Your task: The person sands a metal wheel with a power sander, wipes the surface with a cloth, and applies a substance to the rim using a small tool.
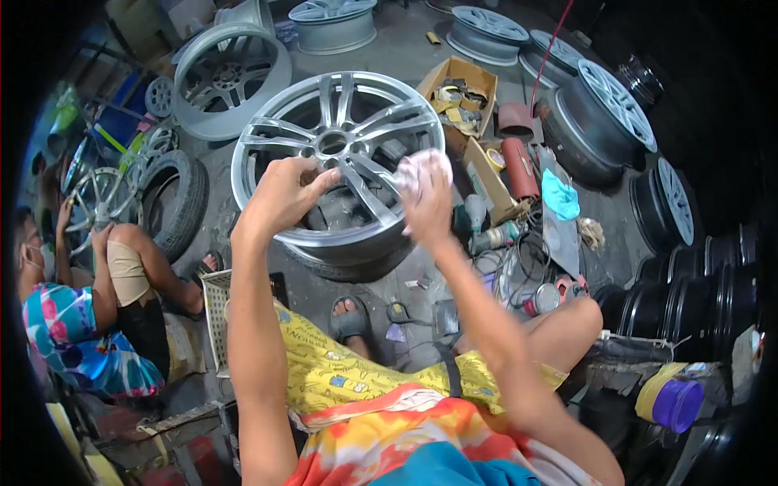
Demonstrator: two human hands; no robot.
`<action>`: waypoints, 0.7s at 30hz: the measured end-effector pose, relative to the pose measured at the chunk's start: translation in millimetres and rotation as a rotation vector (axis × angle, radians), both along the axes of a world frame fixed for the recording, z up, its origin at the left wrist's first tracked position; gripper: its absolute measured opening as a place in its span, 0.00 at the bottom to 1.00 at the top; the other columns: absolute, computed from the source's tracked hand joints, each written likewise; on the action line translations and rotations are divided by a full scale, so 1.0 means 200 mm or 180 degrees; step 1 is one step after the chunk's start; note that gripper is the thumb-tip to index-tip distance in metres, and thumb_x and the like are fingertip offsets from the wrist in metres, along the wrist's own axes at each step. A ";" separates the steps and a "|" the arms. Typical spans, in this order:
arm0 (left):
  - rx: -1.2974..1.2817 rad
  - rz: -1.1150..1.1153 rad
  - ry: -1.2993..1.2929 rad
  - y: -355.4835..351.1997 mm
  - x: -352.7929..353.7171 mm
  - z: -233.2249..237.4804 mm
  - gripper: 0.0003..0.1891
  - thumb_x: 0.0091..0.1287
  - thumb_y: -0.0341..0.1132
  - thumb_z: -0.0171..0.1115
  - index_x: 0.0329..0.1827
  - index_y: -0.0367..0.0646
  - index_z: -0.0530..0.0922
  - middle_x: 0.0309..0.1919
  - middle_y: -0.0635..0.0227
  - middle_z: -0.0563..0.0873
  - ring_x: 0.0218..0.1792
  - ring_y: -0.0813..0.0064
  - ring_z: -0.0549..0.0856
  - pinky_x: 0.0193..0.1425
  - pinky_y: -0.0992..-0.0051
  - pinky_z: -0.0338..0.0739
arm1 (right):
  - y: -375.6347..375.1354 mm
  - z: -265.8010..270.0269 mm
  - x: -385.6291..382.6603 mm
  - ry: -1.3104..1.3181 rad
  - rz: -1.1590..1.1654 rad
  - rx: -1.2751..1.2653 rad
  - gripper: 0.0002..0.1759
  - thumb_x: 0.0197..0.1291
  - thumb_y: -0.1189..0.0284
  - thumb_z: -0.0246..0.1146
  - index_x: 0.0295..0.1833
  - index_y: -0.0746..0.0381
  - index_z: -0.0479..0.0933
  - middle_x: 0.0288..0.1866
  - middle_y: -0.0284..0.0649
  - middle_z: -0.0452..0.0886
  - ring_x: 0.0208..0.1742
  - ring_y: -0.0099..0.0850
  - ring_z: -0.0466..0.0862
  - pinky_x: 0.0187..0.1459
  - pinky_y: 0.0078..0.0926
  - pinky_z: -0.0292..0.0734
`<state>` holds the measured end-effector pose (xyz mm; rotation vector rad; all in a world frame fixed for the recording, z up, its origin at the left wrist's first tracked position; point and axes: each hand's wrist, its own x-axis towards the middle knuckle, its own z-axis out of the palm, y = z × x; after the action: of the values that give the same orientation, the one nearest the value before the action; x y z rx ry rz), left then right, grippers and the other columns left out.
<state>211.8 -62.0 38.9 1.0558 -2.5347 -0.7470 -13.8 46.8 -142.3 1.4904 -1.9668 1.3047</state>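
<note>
A silver alloy wheel rim (347, 89) with paired spokes lies face up in front of me, on top of a dark tyre or rim. My left hand (288, 190) is at the rim's near left spokes, its thumb pointing toward the hub and its fingers bent down; whether it grips a spoke or anything small is hidden. A crumpled whitish-pink cloth (421, 172) is bunched in my right hand (428, 206), over the rim's right side near a spoke. The right hand is slightly blurred.
A co-worker (81, 316) sits at left beside another wheel (101, 198) and a tyre (182, 206). Cardboard boxes (478, 77), a red cylinder (519, 168), power tools and cables (519, 259) lie at right. More rims (616, 105) stand around; a plastic crate (215, 324) is near my left arm.
</note>
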 end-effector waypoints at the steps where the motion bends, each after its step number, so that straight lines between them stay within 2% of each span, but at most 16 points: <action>1: -0.0067 0.0024 0.0106 0.01 0.02 0.00 0.21 0.74 0.46 0.70 0.43 0.30 0.88 0.26 0.51 0.86 0.27 0.64 0.81 0.37 0.63 0.77 | 0.10 0.05 0.25 -0.0345 -0.0163 -0.0042 0.24 0.67 0.62 0.66 0.62 0.65 0.81 0.62 0.59 0.77 0.66 0.58 0.76 0.77 0.61 0.61; 2: -0.0123 0.0021 0.0189 0.01 0.03 -0.01 0.21 0.75 0.46 0.70 0.44 0.30 0.88 0.25 0.55 0.84 0.27 0.73 0.78 0.36 0.65 0.75 | 0.14 -0.03 0.44 -0.0444 -0.0010 0.0129 0.23 0.67 0.64 0.63 0.62 0.66 0.80 0.60 0.56 0.77 0.68 0.57 0.75 0.78 0.65 0.59; 3: -0.0267 -0.0030 0.0094 -0.01 0.03 -0.02 0.20 0.75 0.45 0.70 0.44 0.30 0.88 0.26 0.55 0.86 0.27 0.73 0.80 0.36 0.66 0.76 | 0.18 -0.09 0.65 -0.0260 0.0062 0.0315 0.23 0.65 0.66 0.62 0.62 0.67 0.78 0.60 0.54 0.77 0.69 0.56 0.75 0.79 0.63 0.59; 4: -0.0236 -0.0074 0.0060 -0.01 0.01 -0.04 0.20 0.75 0.45 0.70 0.44 0.30 0.88 0.26 0.55 0.86 0.27 0.73 0.80 0.36 0.66 0.76 | 0.13 -0.20 0.86 0.0278 -0.0135 0.0612 0.22 0.64 0.69 0.60 0.62 0.67 0.77 0.61 0.52 0.76 0.70 0.55 0.75 0.80 0.57 0.59; 6: -0.0028 -0.0141 0.0341 -0.01 -0.04 -0.06 0.20 0.73 0.45 0.70 0.41 0.30 0.88 0.25 0.48 0.85 0.25 0.60 0.81 0.36 0.61 0.76 | 0.02 -0.04 1.13 -0.0370 0.0186 0.0559 0.20 0.64 0.71 0.59 0.61 0.64 0.77 0.63 0.50 0.76 0.71 0.52 0.74 0.78 0.55 0.61; 7: 0.0080 -0.0094 0.0267 -0.01 -0.05 -0.06 0.20 0.73 0.44 0.70 0.41 0.29 0.87 0.23 0.50 0.83 0.24 0.65 0.78 0.35 0.63 0.75 | -0.03 0.03 1.17 -0.0196 0.0532 0.0740 0.20 0.64 0.70 0.59 0.60 0.64 0.77 0.63 0.51 0.76 0.71 0.51 0.74 0.77 0.55 0.63; 8: 0.0087 -0.0108 0.0277 0.00 -0.05 -0.06 0.20 0.73 0.44 0.70 0.41 0.29 0.87 0.23 0.50 0.83 0.24 0.65 0.78 0.35 0.63 0.75 | -0.05 0.08 1.17 -0.0021 0.0881 0.0925 0.20 0.65 0.69 0.58 0.60 0.64 0.77 0.64 0.51 0.76 0.71 0.50 0.73 0.75 0.55 0.64; 9: 0.0117 -0.0111 0.0217 0.02 -0.05 -0.04 0.20 0.74 0.43 0.70 0.43 0.29 0.87 0.25 0.53 0.84 0.26 0.69 0.79 0.35 0.66 0.75 | -0.06 0.05 1.14 0.0184 0.0894 0.0774 0.20 0.60 0.68 0.64 0.58 0.63 0.79 0.63 0.49 0.76 0.71 0.49 0.73 0.71 0.57 0.68; 10: 0.0124 -0.0121 0.0171 0.02 -0.05 -0.02 0.19 0.75 0.43 0.70 0.45 0.29 0.87 0.27 0.56 0.86 0.28 0.73 0.80 0.35 0.69 0.75 | -0.06 -0.02 1.06 0.0202 0.0855 0.0742 0.20 0.60 0.68 0.64 0.58 0.63 0.79 0.63 0.49 0.76 0.71 0.49 0.73 0.71 0.57 0.68; 12: 0.0015 -0.0198 0.0296 0.06 -0.04 0.02 0.18 0.73 0.42 0.71 0.44 0.31 0.88 0.27 0.59 0.87 0.29 0.75 0.80 0.37 0.71 0.76 | 0.05 -0.17 0.81 0.0130 0.1592 0.0470 0.25 0.52 0.70 0.71 0.58 0.59 0.80 0.61 0.48 0.76 0.67 0.49 0.77 0.67 0.52 0.70; 14: 0.0613 -0.0593 0.1648 0.19 -0.05 0.09 0.15 0.72 0.40 0.72 0.41 0.32 0.89 0.27 0.63 0.87 0.30 0.76 0.81 0.38 0.74 0.76 | 0.20 -0.14 0.48 -0.0095 0.1494 0.0230 0.29 0.48 0.71 0.77 0.59 0.56 0.82 0.61 0.46 0.79 0.65 0.48 0.79 0.65 0.50 0.73; 16: 0.0526 -0.1299 0.2028 0.36 -0.02 0.23 0.12 0.67 0.36 0.74 0.40 0.33 0.89 0.29 0.66 0.88 0.34 0.75 0.84 0.39 0.76 0.76 | 0.27 -0.04 0.21 0.0187 0.1677 0.0461 0.30 0.49 0.68 0.78 0.62 0.57 0.83 0.60 0.44 0.82 0.65 0.48 0.80 0.67 0.48 0.73; 18: 0.0792 -0.2120 0.2511 0.53 -0.01 0.33 0.08 0.62 0.32 0.74 0.35 0.34 0.87 0.31 0.63 0.88 0.31 0.73 0.84 0.37 0.74 0.76 | 0.21 0.07 0.10 -0.0095 0.1430 0.0467 0.27 0.55 0.71 0.74 0.63 0.58 0.84 0.58 0.44 0.84 0.65 0.49 0.80 0.67 0.48 0.74; 19: 0.0778 -0.2079 0.2498 0.57 -0.02 0.36 0.08 0.62 0.32 0.74 0.35 0.34 0.87 0.31 0.63 0.88 0.31 0.73 0.84 0.37 0.74 0.76 | 0.15 0.05 0.02 -0.0097 0.1122 0.0418 0.26 0.58 0.70 0.73 0.64 0.57 0.83 0.59 0.46 0.83 0.65 0.50 0.80 0.67 0.48 0.74; 21: 0.0439 -0.2523 0.3100 0.63 -0.02 0.39 0.05 0.64 0.32 0.75 0.39 0.42 0.91 0.27 0.68 0.87 0.26 0.74 0.84 0.28 0.75 0.75 | 0.06 0.02 -0.10 -0.0020 0.0668 0.0211 0.24 0.62 0.68 0.72 0.65 0.58 0.83 0.58 0.48 0.82 0.65 0.51 0.79 0.67 0.47 0.73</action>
<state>207.8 63.3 116.4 -0.3514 -1.9305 -1.2345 -33.8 59.2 -138.5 1.7667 -1.9166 1.3391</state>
